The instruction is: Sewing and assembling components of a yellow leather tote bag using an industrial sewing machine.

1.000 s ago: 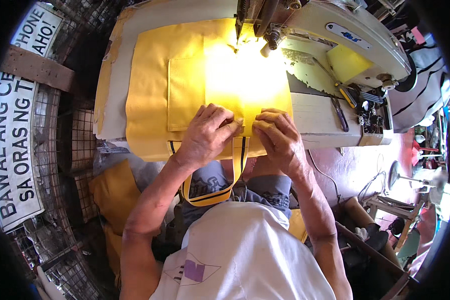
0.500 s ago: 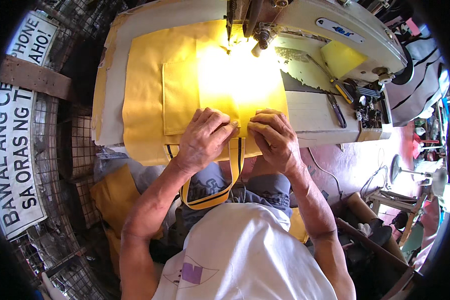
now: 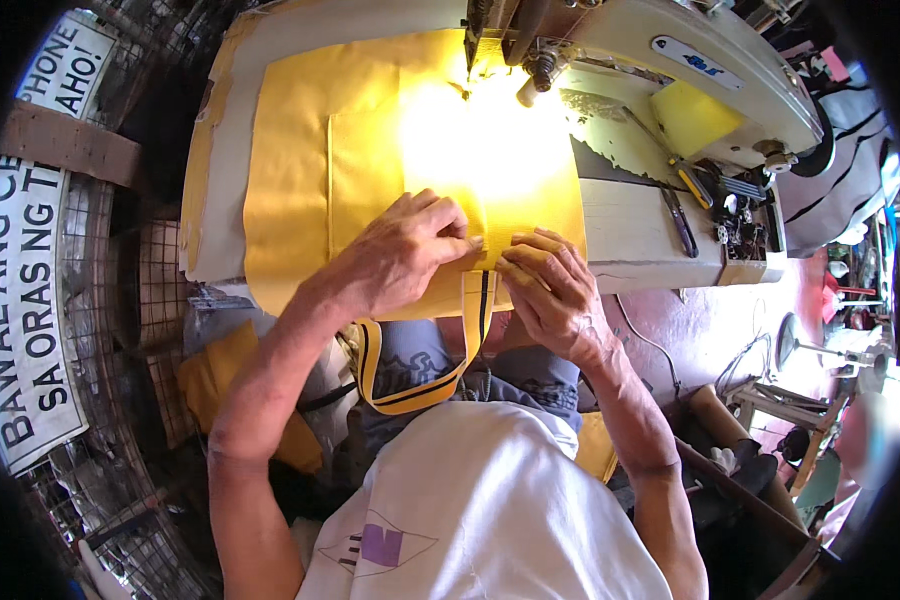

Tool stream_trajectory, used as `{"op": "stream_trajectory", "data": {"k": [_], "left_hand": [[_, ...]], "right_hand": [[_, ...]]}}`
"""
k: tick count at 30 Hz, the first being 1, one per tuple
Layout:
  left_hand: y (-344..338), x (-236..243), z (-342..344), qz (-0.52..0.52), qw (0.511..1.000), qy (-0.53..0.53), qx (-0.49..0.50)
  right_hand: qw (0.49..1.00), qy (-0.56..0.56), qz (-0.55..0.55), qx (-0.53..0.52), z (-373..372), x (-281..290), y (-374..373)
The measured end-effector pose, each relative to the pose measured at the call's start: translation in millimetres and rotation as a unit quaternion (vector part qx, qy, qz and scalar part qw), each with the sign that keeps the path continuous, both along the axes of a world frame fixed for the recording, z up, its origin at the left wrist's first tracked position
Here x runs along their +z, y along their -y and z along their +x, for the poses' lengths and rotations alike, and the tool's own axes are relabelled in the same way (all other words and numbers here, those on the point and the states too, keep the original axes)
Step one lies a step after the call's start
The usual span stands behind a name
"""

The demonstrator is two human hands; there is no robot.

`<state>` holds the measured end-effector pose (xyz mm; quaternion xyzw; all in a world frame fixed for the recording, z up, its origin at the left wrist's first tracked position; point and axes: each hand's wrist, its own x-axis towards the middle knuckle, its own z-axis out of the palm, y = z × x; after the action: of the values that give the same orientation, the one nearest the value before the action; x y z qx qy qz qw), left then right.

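Observation:
A yellow fabric piece (image 3: pixel 285 220) with a sewn pocket panel (image 3: pixel 355 170) lies under the sewing machine head (image 3: pixel 530 60); bright glare hides its middle. A yellow, black-striped strap (image 3: pixel 415 398) hangs in a loop from its near edge. My left hand (image 3: pixel 395 255) lies over the pocket's lower part, fingers bent, thumb and forefinger pinching the fabric beside the strap's upper end. My right hand (image 3: pixel 550 285) is just right of that strap end, fingers curled together on the fabric's near edge.
Right on the machine bed (image 3: pixel 615 225) lie a screwdriver (image 3: pixel 692 187), dark snips (image 3: pixel 680 225) and small metal parts (image 3: pixel 740 230). A wire mesh (image 3: pixel 160 290) with white signs (image 3: pixel 25 320) stands left. Yellow fabric (image 3: pixel 220 380) hangs below. A cable (image 3: pixel 660 340) runs at right.
My left hand has moved up and left, its forearm now farther left and angled flatter. My right hand has shifted slightly, staying beside the strap end.

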<state>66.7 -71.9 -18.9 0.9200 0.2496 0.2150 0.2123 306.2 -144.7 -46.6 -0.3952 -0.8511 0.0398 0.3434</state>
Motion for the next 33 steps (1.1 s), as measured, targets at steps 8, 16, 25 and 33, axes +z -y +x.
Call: {"op": "stream_trajectory", "data": {"k": [8,16,25,33], "left_hand": [[-19.2,-2.3,-6.4,0.047,0.998,-0.008,-0.03],[-20.3,-4.6,3.8,0.117,0.984,-0.109,0.083],[-29.2,10.5,12.1,0.137,0.967,-0.18,0.119],[-48.7,7.4,9.3,0.12,0.972,-0.163,0.117]], "right_hand": [[0.999,0.014,-0.015,-0.033,-10.9,-0.4,1.5],[0.998,0.026,-0.047,-0.021,-5.1,3.2,2.7],[0.995,0.068,-0.073,0.02,4.4,11.8,-8.7],[0.99,0.083,-0.114,0.024,2.7,22.0,-26.1]]}}
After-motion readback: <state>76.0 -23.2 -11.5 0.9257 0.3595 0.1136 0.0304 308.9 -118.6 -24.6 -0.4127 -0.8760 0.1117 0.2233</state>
